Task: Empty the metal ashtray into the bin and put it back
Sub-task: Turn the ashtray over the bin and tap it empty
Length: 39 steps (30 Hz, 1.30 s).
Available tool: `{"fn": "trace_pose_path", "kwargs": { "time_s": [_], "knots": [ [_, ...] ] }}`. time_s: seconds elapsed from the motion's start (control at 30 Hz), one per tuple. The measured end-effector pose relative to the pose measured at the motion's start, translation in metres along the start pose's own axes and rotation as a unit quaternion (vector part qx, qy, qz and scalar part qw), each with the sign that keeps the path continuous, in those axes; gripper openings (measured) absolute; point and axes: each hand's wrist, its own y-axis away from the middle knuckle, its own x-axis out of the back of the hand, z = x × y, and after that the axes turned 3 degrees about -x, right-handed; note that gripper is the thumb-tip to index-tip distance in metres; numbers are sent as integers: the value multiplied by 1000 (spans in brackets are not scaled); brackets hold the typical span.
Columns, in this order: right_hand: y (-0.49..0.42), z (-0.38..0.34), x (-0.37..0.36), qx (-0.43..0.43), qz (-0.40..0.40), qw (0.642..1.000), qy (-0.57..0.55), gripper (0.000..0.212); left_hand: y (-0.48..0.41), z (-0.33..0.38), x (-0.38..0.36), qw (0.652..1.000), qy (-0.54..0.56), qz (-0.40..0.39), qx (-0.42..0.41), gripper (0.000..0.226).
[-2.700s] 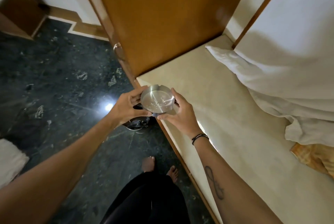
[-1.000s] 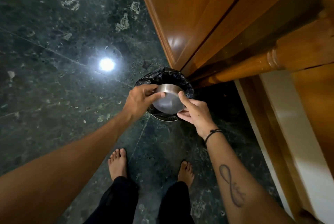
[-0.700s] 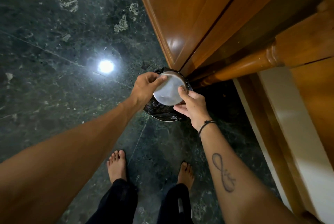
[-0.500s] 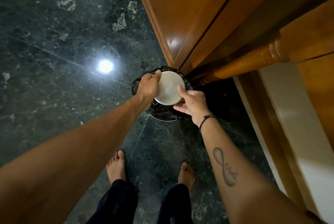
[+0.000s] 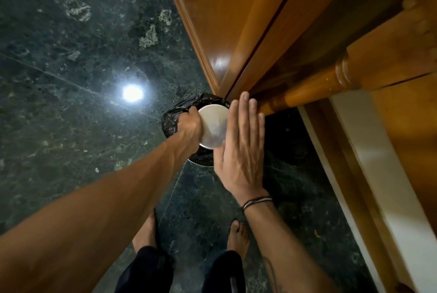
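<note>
The round metal ashtray [image 5: 212, 125] is turned upside down, its flat base facing me, right over the bin [image 5: 172, 117], a small can lined with a black plastic bag on the floor. My left hand [image 5: 189, 125] grips the ashtray by its left rim. My right hand [image 5: 241, 148] is flat with fingers straight and together, held just beside and above the ashtray's right edge, holding nothing. Most of the bin's mouth is hidden by the ashtray and hands.
A wooden cupboard door [image 5: 224, 21] stands just behind the bin. A turned wooden table leg [image 5: 319, 84] and the table's edge [image 5: 378, 174] run along the right. The dark green marble floor [image 5: 71, 80] reflects a ceiling light. My bare feet [image 5: 238, 233] stand near the bin.
The ashtray went from the tabletop down to the bin and was flipped over. In the last half second my right hand let go of it and opened flat beside it.
</note>
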Motion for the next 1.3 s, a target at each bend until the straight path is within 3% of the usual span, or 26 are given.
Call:
{"fn": "trace_pose_path", "kwargs": {
  "time_s": [0.07, 0.17, 0.23, 0.37, 0.5, 0.6, 0.73, 0.87, 0.97, 1.1, 1.23, 1.3],
  "knots": [
    [6, -1, -9, 42, -10, 999, 7, 94, 0, 5, -4, 1000, 15, 11, 11, 53],
    [11, 20, -38, 87, -171, 979, 64, 109, 4, 6, -7, 999, 33, -6, 3, 53],
    [10, 28, -43, 102, -220, 966, 86, 118, 10, 3, -4, 999, 32, -33, -16, 53],
    [7, 22, -35, 108, -115, 986, 50, 103, 0, 6, 1, 999, -15, 15, 27, 54],
    [15, 27, -44, 116, -195, 970, 84, 121, -6, -3, 4, 998, 39, 3, 41, 55],
    [13, 23, -40, 106, -124, 985, 57, 108, -8, -3, 4, 998, 61, 2, 30, 53],
    [17, 23, -37, 121, -178, 972, 93, 126, 2, 1, 0, 998, 56, -5, 13, 45],
    [15, 17, -31, 111, -82, 988, 64, 103, -1, 1, -2, 998, 58, -6, 20, 44],
    [20, 21, -38, 127, -164, 973, 105, 112, 1, -2, 0, 999, 35, -1, 17, 43],
    [17, 16, -36, 120, -96, 985, 84, 98, -11, -8, 5, 998, 63, 5, 23, 46],
    [15, 20, -35, 127, -180, 972, 84, 115, -5, -8, 9, 999, 30, 21, 26, 44],
    [12, 15, -29, 94, -130, 985, 57, 112, -6, -8, 11, 998, 39, 27, 35, 40]
  ]
}}
